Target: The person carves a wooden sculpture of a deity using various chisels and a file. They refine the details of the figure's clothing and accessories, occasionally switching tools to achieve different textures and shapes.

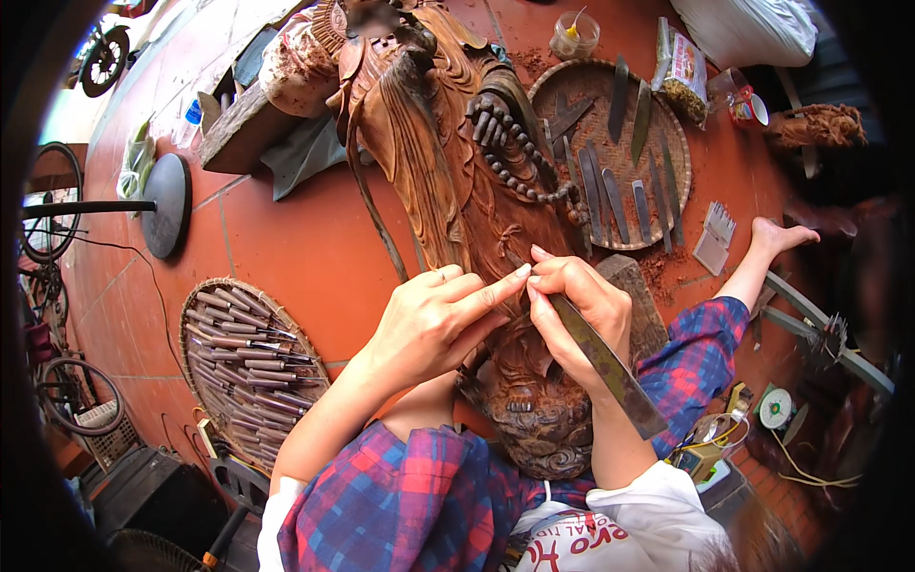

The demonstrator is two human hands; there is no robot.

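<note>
A carved brown wooden statue (457, 181) in flowing robes, with a bead string over its carved hand, lies lengthwise before me, its base (538, 429) near my lap. My right hand (583, 310) is closed around a flat metal file (610, 367), whose wide end slants back over my right wrist. The file's narrow front end meets the carved robe. My left hand (443, 319) presses its fingertips at that front end, beside my right fingertips; its index finger is straight and the others are bent. Part of the file is hidden by my fingers.
A round basket (253, 367) of wooden-handled carving tools stands at left. Another round woven tray (624, 81) at far right holds several flat files. A wooden block (634, 305) lies beside the statue. Wood shavings, a plastic cup (574, 36) and a black disc (167, 205) are around.
</note>
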